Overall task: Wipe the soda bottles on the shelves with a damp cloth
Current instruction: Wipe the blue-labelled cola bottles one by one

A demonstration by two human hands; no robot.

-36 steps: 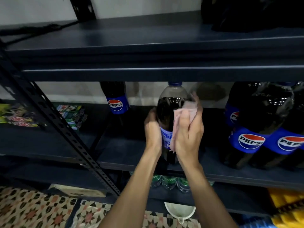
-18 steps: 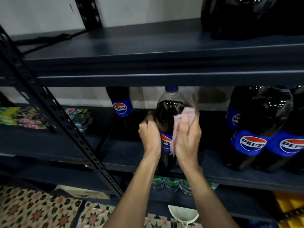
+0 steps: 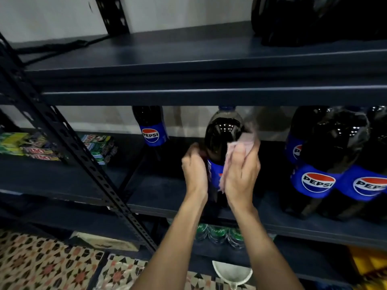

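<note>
Pepsi bottle [image 3: 222,141] stands mid-frame on the shelf [image 3: 167,191]; left hand [image 3: 193,171] curls round it, likely to steady it. Right hand [image 3: 240,172] clutches the pink cloth [image 3: 240,143], pressing it against the shoulder.

Centre of the middle shelf [image 3: 163,189], a big dark Pepsi bottle [image 3: 222,139] stands upright, blue cap, blue label, with the left hand [image 3: 194,170] gripping its left side. A crumpled pink cloth [image 3: 240,144] presses on its right shoulder under the right hand [image 3: 241,176]. More Pepsi bottles [image 3: 330,162] crowd the right; a lone bottle [image 3: 150,126] stands far left.
</note>
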